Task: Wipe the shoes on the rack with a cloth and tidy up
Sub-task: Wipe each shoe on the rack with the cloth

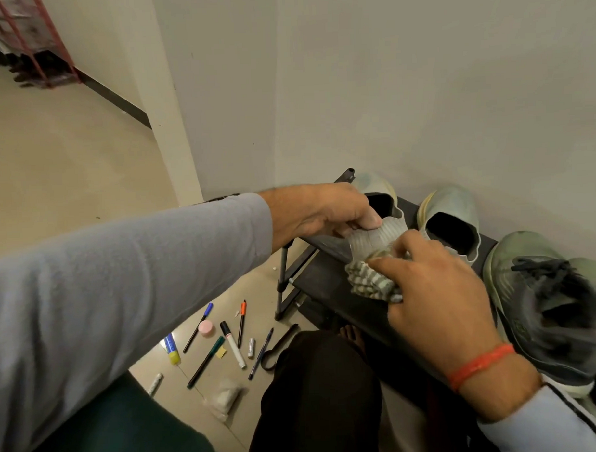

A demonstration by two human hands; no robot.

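Pens (231,343) scattered on floor, near left. Right hand (441,298) bunches a striped cloth (369,280) in curled fingers against the heel of a pale slip-on shoe (379,236). Left hand (320,213) pinches that heel. Shoe on black rack (325,275) top, far left; its mate (450,217) just right

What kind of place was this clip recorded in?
Most likely a home entryway or hallway corner. A low black shoe rack stands against a plain wall with slip-on shoes and a dark sneaker on it, and pens and markers lie scattered on the tiled floor.
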